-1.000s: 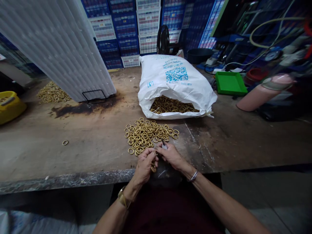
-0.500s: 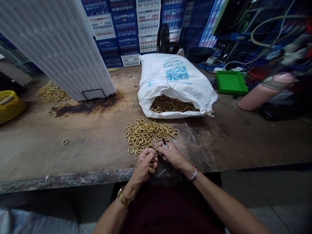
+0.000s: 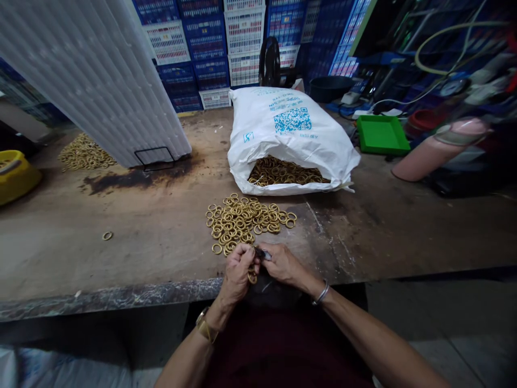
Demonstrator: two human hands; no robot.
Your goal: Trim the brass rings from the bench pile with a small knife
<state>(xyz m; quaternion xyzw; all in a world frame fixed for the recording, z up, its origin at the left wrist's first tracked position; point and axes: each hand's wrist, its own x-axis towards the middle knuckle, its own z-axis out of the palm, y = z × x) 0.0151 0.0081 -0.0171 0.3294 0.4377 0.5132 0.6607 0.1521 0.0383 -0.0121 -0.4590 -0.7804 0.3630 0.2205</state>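
My left hand (image 3: 237, 272) is closed around a few brass rings (image 3: 252, 277) at the near edge of the worn workbench (image 3: 153, 231). My right hand (image 3: 284, 264) pinches a small dark tool (image 3: 260, 252) whose tip meets the left hand's fingers. Just beyond both hands lies a pile of loose brass rings (image 3: 242, 221). Behind that pile, a white sack (image 3: 288, 134) lies on its side, its open mouth full of more rings.
A single ring (image 3: 107, 235) lies alone at the left. Another heap of rings (image 3: 84, 153) sits far left beside a leaning white ribbed panel (image 3: 100, 75). A yellow tub (image 3: 14, 175), a green tray (image 3: 382, 136) and stacked blue and white crates (image 3: 226, 48) surround the bench.
The tool in my right hand has tilted down and leftward toward my left fingers. Both hands stay at the bench edge; the view has shifted slightly.
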